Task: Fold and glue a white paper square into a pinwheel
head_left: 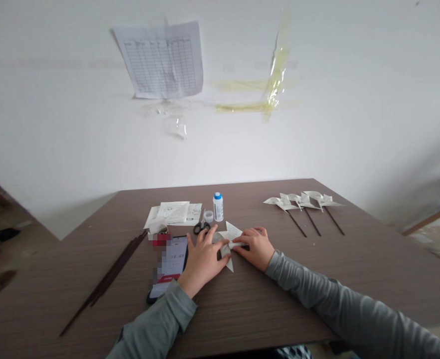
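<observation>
A printed-paper pinwheel (232,229) lies on the table between my hands, its pointed blades sticking out above and below my fingers. My left hand (206,257) holds it from the left, thumb and index finger pressed at its middle while the other fingers are spread. From the right, my right hand (256,247) pinches the folded paper near the centre with its fingers curled. My fingers hide part of the pinwheel's middle. Just beyond my left hand are black-handled scissors (201,228), a small clear cup (208,216) and a white glue bottle (218,207) with a blue cap.
A phone (173,264) lies left of my left hand. Dark thin sticks (118,264) are bundled farther left, below stacked paper sheets (173,212). Three pinwheels on sticks (304,200) lie at the back right. Behind the brown table (272,309) rises a white wall (238,154).
</observation>
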`<state>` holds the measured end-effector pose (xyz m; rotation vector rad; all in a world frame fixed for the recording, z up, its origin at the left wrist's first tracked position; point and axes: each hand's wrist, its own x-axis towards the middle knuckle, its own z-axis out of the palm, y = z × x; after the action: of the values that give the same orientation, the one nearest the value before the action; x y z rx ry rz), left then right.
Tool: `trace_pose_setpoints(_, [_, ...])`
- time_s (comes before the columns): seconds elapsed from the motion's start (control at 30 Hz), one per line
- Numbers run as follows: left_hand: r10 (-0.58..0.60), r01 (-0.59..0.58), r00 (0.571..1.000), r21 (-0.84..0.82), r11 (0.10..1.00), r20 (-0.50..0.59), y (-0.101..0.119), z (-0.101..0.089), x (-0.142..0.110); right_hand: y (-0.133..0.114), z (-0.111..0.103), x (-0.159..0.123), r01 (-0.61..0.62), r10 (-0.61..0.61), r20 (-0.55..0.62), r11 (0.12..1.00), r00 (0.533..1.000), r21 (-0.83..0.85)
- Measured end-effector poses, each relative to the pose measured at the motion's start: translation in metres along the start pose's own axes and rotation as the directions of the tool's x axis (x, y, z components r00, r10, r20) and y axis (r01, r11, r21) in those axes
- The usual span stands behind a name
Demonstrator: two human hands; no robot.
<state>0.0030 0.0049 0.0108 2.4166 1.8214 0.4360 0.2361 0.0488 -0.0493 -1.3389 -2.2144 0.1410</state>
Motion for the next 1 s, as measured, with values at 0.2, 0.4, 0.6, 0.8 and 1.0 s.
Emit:
trace_pose_setpoints(0.2, [-0.019, 0.019, 1.0, -0.013, 1.0, 0.022, -0.0004, 0.0003, -0.0016, -0.0013, -0.0031, 0.0008, -0.032, 0.032, 0.035, 0.999, 0.999, 0.003])
trace_pose_setpoints(0.4, [-0.048, 0.049, 0.999, -0.025, 0.998, 0.021, 0.0053, -0.0036, -0.0025, 0.0015, -0.0001, -0.0002, 0.005, -0.005, 0.002, 1.0, 1.0, 0.009])
trace_pose_setpoints(0.6, [-0.028, 0.027, 0.999, -0.04, 0.999, -0.028, 0.0045, -0.0004, -0.0031, 0.0009, -0.0005, 0.0004, -0.011, 0.011, 0.022, 1.0, 1.0, 0.009])
trace_pose_setpoints(0.8, [-0.047, 0.048, 0.999, -0.04, 0.998, 0.015, 0.0062, -0.004, -0.0026, 0.0003, -0.0009, 0.0002, 0.0, 0.0, 0.014, 1.0, 1.0, -0.007])
trace_pose_setpoints(1.0, [-0.037, 0.038, 0.999, -0.032, 0.999, 0.022, 0.0076, -0.0059, -0.0027, 0.0008, -0.0011, -0.0001, -0.004, 0.004, 0.029, 1.0, 1.0, 0.003])
